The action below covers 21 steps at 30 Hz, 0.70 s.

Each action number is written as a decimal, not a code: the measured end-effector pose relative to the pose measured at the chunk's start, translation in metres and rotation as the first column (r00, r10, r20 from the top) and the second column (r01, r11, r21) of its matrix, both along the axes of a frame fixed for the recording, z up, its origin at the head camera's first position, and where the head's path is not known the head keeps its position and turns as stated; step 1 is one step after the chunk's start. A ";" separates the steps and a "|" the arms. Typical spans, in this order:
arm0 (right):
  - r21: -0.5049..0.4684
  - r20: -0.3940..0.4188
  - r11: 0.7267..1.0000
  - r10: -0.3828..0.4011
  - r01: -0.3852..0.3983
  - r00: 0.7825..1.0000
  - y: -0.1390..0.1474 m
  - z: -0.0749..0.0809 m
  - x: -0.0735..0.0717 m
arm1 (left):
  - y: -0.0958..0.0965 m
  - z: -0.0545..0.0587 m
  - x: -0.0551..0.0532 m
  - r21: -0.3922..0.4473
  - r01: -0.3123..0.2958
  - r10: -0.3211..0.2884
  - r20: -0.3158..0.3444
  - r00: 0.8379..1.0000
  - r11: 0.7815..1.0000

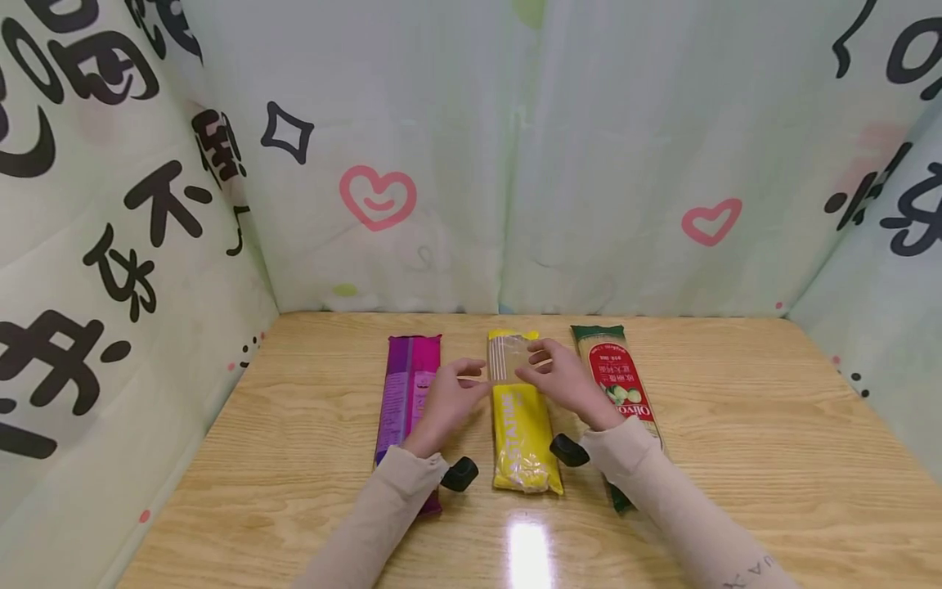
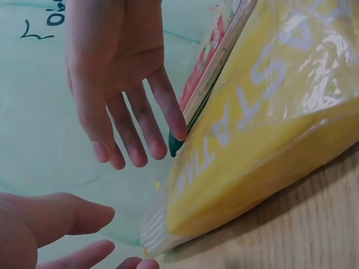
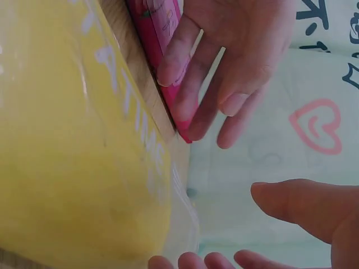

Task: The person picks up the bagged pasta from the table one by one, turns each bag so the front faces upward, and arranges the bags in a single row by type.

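A yellow packet (image 1: pixel 524 433) lettered "PASTATIME", with a see-through upper part, lies lengthwise on the table. On its left side my left hand (image 1: pixel 452 401) hovers with fingers loosely bent, holding nothing and partly covering a purple and magenta packet (image 1: pixel 397 393). My right hand (image 1: pixel 562 376) is over the upper right of the yellow packet, its fingers spread and relaxed. To the right lies a green packet with a red label (image 1: pixel 614 368), partly behind the right forearm. Both wrist views show the yellow packet (image 2: pixel 252 123) close up, with bare space between thumb and fingers.
The packets lie on a light wood-grain table (image 1: pixel 751 425). Pale curtains (image 1: pixel 456 123) with printed hearts and black characters close off the back and both sides. A black wrist camera piece (image 1: pixel 459 474) juts from the left cuff, another (image 1: pixel 569 450) from the right.
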State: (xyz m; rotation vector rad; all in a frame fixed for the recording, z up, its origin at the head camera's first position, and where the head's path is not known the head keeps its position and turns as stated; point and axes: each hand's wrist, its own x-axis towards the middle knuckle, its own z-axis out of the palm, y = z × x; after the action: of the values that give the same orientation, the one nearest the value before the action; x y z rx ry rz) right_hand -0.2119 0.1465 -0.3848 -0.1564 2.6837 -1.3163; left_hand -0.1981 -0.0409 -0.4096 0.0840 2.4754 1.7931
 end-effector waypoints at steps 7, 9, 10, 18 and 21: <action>-0.032 -0.011 0.999 0.034 -0.034 0.999 -0.012 0.001 0.002 | -0.012 0.005 0.001 0.007 0.008 -0.008 -0.037 0.999 1.000; -0.036 -0.005 0.998 0.042 -0.042 0.999 -0.016 0.003 0.002 | -0.017 0.006 0.001 -0.002 0.000 0.000 -0.046 0.999 1.000; -0.040 -0.003 0.998 0.047 -0.047 0.999 -0.019 0.003 0.002 | -0.019 0.006 0.001 -0.007 -0.005 0.004 -0.049 0.999 1.000; -0.082 -0.032 0.991 0.099 -0.101 0.995 -0.036 0.004 0.001 | -0.041 0.009 0.004 -0.021 -0.037 0.035 -0.075 0.997 0.999; -0.103 -0.041 0.986 0.125 -0.129 0.991 -0.042 0.002 -0.001 | -0.048 0.011 0.005 -0.037 -0.055 0.052 -0.081 0.995 0.998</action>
State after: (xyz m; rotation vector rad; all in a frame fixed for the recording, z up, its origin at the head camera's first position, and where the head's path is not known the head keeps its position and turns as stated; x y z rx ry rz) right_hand -0.2132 0.1045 -0.3830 -0.3591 2.5837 -1.4280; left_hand -0.1936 -0.0889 -0.3991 0.0896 2.5909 1.7953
